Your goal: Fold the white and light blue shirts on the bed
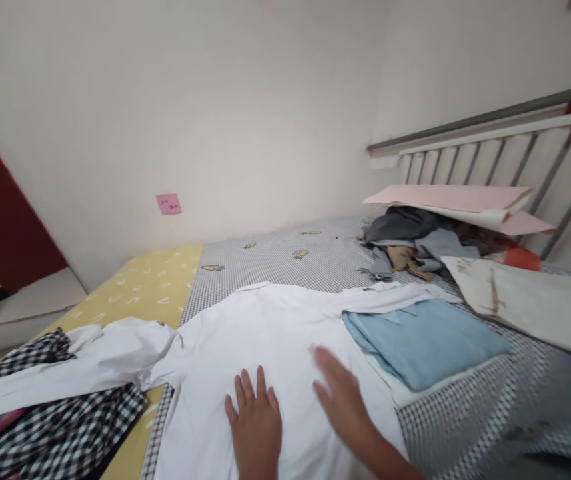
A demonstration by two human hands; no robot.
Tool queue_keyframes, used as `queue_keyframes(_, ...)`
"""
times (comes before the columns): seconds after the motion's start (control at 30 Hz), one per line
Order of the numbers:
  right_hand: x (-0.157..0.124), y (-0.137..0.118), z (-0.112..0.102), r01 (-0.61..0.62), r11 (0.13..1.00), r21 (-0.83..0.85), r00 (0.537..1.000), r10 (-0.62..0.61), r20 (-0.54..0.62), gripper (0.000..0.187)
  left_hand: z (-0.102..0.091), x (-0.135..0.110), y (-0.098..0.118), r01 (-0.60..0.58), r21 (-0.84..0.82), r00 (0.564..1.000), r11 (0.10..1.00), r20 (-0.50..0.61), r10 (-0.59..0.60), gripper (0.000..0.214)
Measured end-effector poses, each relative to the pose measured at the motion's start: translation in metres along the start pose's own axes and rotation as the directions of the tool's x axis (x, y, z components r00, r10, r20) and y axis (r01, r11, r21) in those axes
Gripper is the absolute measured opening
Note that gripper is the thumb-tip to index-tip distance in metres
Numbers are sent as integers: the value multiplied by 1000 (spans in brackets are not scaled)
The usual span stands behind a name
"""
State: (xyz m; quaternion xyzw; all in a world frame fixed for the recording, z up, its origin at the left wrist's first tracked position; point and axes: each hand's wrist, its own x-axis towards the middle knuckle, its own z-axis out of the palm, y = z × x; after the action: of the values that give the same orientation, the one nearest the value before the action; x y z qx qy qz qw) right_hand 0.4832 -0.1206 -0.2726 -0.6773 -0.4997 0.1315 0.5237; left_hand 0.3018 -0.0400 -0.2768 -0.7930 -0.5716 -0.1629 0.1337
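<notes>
A white long-sleeved shirt (pixel 265 327) lies spread out on the bed, its collar end toward the wall. Flat on the middle of its body rests my left hand (pixel 256 423), fingers spread. To the right, my right hand (pixel 339 393) is over the same shirt, fingers stretched out and slightly blurred; whether it touches the cloth I cannot tell. One sleeve reaches left across black-and-white checked clothing (pixel 85 423). The other sleeve runs right, along the far edge of a folded light blue garment (pixel 430 340).
The bed has a grey checked sheet (pixel 275 257) and a yellow sheet (pixel 150 283). At right are piled dark clothes (pixel 400 227), pink card (pixel 450 197), a whitish flat bag (pixel 540 300) and a white railing (pixel 490 157). A pink note (pixel 168 204) is on the wall.
</notes>
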Motion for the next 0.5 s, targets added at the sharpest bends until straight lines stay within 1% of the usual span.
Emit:
queue_keyframes(0.03,-24,2,-1,122,990,-72,978,-108,179,51,-5,1,0,1,9,1000,1000,26,-1,51)
queue_keyframes(0.07,-46,7,-4,199,975,-98,935,-159,318,45,-10,2,1,0,17,999,1000,53,-1,52)
queue_keyframes(0.1,-65,14,-12,169,982,-78,929,-132,347,40,-15,2,2,-2,21,997,1000,76,0,52)
queue_keyframes(0.13,-81,23,-23,52,998,-35,962,-41,270,36,-19,3,2,-4,23,995,1000,97,2,53)
queue_keyframes(0.17,-94,34,-37,-114,993,36,988,109,113,35,-23,4,3,-6,19,993,1000,117,4,54)
queue_keyframes(0.2,-105,46,-53,-281,950,136,954,291,-64,38,-25,5,3,-5,9,990,1000,140,4,54)
queue_keyframes(0.23,-113,58,-69,-407,881,243,867,456,-202,46,-27,7,2,-4,-8,986,1000,166,5,55)
queue_keyframes(0.27,-120,71,-84,-487,809,328,768,576,-280,53,-27,8,2,1,-32,981,999,195,5,56)
queue_keyframes(0.3,-126,81,-97,-537,753,381,695,651,-305,58,-27,11,0,12,-61,973,998,229,2,57)
queue_keyframes(0.33,-131,90,-106,-570,709,416,656,697,-289,61,-26,15,-1,31,-93,963,995,271,-5,57)
queue_keyframes(0.37,-135,96,-111,-594,661,459,627,738,-250,61,-25,18,-3,55,-129,948,990,319,-11,59)
queue_keyframes(0.4,-139,99,-112,-611,614,500,613,766,-192,62,-24,23,-6,82,-167,930,983,368,-15,60)
queue_keyframes(0.43,-142,100,-109,-625,571,533,610,783,-122,62,-24,26,-9,108,-212,913,971,408,-12,61)
queue_keyframes(0.47,-145,98,-104,-638,532,557,616,787,-47,62,-24,29,-12,129,-280,904,951,428,4,62)
queue_keyframes(0.5,-147,94,-97,-649,496,577,626,779,34,63,-25,30,-17,141,-364,904,921,426,30,62)
